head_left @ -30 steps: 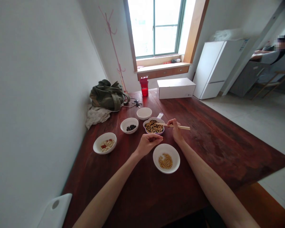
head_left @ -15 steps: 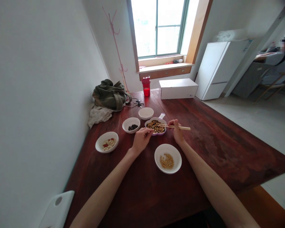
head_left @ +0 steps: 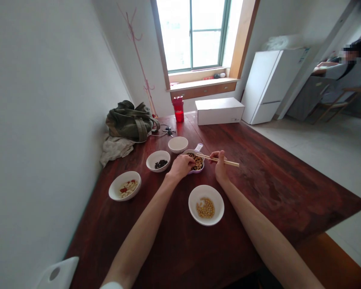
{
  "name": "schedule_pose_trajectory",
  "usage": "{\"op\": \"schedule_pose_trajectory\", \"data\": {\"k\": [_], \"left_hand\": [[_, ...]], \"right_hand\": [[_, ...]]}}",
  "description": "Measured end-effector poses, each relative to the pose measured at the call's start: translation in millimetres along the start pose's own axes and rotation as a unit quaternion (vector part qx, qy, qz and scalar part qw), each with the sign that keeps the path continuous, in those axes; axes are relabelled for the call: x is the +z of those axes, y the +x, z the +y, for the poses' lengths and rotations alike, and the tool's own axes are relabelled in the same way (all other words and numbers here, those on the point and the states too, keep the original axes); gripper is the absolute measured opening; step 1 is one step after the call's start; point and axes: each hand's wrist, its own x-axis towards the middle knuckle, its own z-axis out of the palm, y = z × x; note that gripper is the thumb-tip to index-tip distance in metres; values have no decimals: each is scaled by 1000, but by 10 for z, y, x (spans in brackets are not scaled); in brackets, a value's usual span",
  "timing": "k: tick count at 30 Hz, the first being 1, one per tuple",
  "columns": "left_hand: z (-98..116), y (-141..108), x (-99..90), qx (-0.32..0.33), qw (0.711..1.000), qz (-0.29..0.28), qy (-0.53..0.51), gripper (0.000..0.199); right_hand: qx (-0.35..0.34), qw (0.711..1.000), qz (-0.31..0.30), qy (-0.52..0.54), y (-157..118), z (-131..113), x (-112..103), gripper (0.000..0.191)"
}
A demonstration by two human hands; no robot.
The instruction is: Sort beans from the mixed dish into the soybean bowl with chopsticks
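My left hand [head_left: 181, 165] reaches over a lilac-edged dish with a short handle [head_left: 199, 147]. Its fingertips are drawn together down at the mixed dark and yellow beans [head_left: 199, 162]; whatever they pinch is hidden. Wooden chopsticks [head_left: 232, 163] lie in the closed fingers of my right hand [head_left: 220, 165], at the dish's right, their tips above the far side of the beans. Nearer me, a white bowl [head_left: 193, 196] holds yellow beans [head_left: 205, 208]. Left of the dish stands a white bowl [head_left: 151, 159] with black beans [head_left: 161, 164].
Another white bowl [head_left: 116, 185] at left contains pale pieces and red bits. A further white bowl [head_left: 178, 143] stands behind the dish. Toward the back are a green bag [head_left: 129, 122], keys [head_left: 169, 131], a red bottle [head_left: 178, 109] and a white box [head_left: 219, 113]. A person [head_left: 338, 70] is far right.
My left hand has moved right and farther in over the dish, covering more of its left side. The chopsticks remain in my right hand. The whole view has shifted slightly.
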Motion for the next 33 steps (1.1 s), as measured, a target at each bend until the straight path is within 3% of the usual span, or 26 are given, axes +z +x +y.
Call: {"op": "schedule_pose_trajectory", "data": {"k": [11, 16, 20, 26, 30, 33], "left_hand": [[-54, -85, -7, 48, 996, -6, -73, 16], [-53, -147, -55, 43, 982, 54, -176, 17], [1, -242, -97, 38, 949, 84, -300, 19], [47, -494, -145, 70, 897, 15, -436, 27], [108, -649, -235, 95, 894, -54, -435, 26], [213, -729, -323, 158, 898, -125, -391, 19]], "right_hand": [[9, 1000, -19, -4, 17, 7, -5, 71], [10, 999, -32, 4, -1, -34, -4, 71], [21, 999, -43, 5, -3, -50, 9, 72], [33, 997, -64, 21, -4, -59, 22, 71], [32, 997, -69, 15, -19, -105, 26, 72], [27, 998, -60, 7, -34, -144, 27, 72]]}}
